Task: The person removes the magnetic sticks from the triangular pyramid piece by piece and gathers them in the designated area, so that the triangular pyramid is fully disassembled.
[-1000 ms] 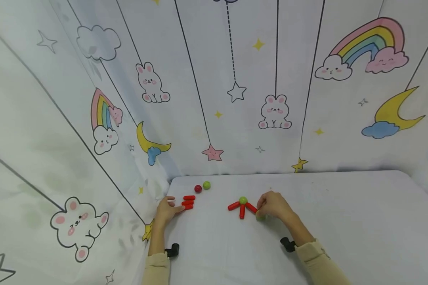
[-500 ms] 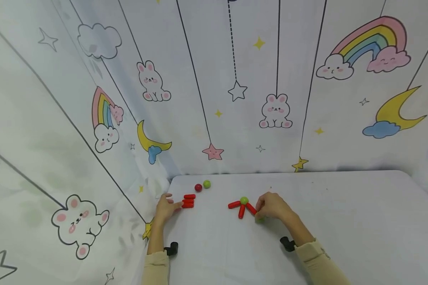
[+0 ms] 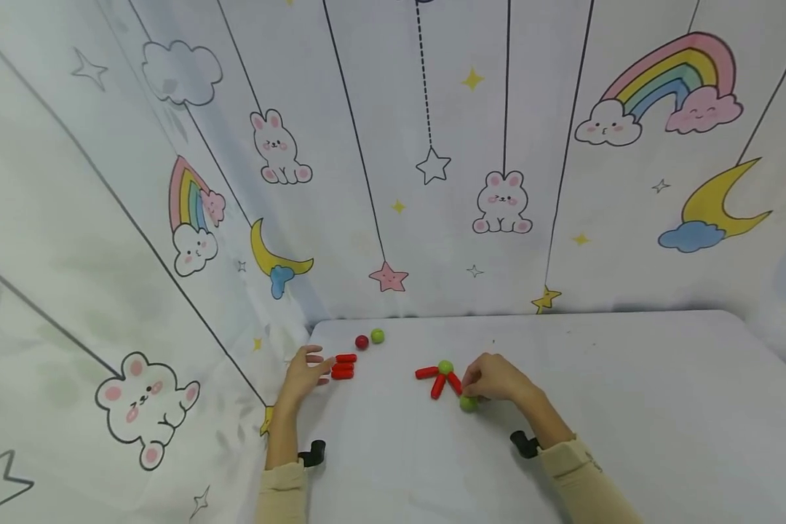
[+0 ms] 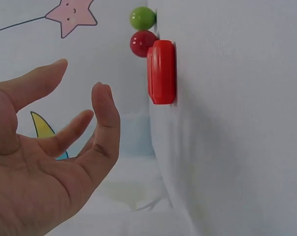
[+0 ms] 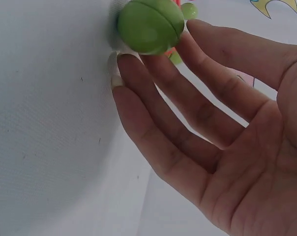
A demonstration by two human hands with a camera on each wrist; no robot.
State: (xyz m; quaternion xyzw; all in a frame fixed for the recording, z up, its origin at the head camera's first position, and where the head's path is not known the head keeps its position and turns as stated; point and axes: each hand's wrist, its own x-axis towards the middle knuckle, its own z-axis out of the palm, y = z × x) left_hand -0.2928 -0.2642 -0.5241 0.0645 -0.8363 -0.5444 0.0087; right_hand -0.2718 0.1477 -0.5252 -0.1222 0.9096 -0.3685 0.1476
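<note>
My right hand (image 3: 496,378) pinches a green ball (image 3: 468,403) low against the table. In the right wrist view, this ball (image 5: 151,25) shows a seam and sits at the fingertips. Three red rods (image 3: 438,386) fan out from another green ball (image 3: 445,367); the rightmost reaches to the held ball, its end partly hidden by the hand. My left hand (image 3: 301,376) hovers with spread, relaxed fingers beside three stacked-looking parallel red rods (image 3: 343,367). The left wrist view has a gap between those fingers and the red rods (image 4: 163,73).
Beyond the left rods, a dark red ball (image 3: 362,342) and a green ball (image 3: 377,335) lie near the back left of the white table (image 3: 629,407). A patterned curtain (image 3: 393,218) rises behind and along the left side.
My right hand has moved the green ball slightly left. The middle fanned rod now slants with its near end further left. My left fingers have come away from the rods and spread.
</note>
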